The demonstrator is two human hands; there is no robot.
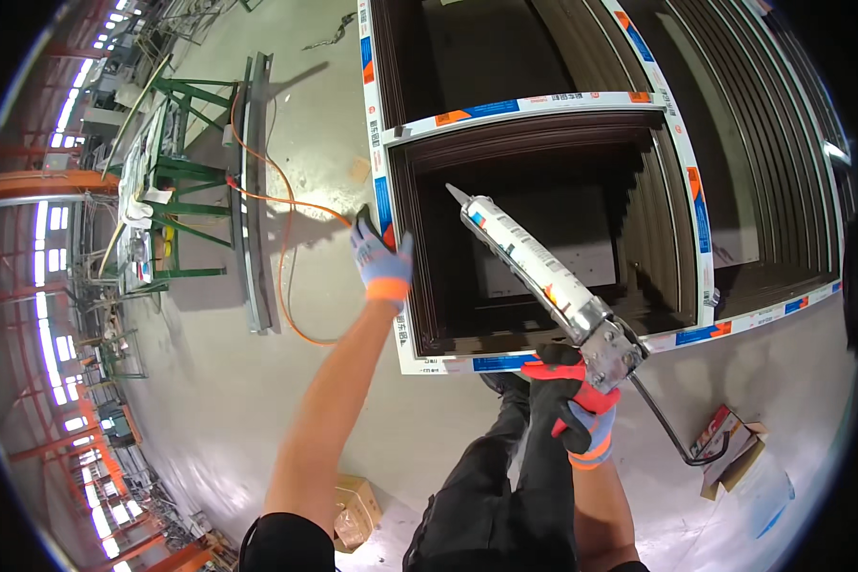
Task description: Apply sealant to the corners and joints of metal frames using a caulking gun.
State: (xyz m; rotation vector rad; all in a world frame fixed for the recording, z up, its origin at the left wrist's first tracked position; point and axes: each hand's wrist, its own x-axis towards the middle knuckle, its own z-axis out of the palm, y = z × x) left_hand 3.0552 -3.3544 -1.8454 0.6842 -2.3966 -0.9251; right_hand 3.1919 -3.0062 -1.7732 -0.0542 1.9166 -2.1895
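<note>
My right hand (pixel 589 427), in a grey glove with black-coated fingers and an orange cuff, is wrapped round the red handle of a caulking gun (pixel 612 355). A white printed sealant cartridge (pixel 534 255) lies in the gun, its tapered nozzle tilted up and left over the opening of a dark brown window frame (pixel 543 130). The bent metal rod sticks out behind, to the lower right. At the frame's left edge my left hand (pixel 383 255), gloved alike, straddles the taped border, thumb on the inner side and fingers on the outer. Its fingertips are partly hidden.
More dark frames (pixel 782 143) lie stacked under and beside this one. An orange hose (pixel 281 181) runs over the floor toward my left hand. Left stand green trestles (pixel 195 172) and long metal profiles (pixel 255 191). Cardboard boxes sit lower left (pixel 357 510) and right (pixel 734 458).
</note>
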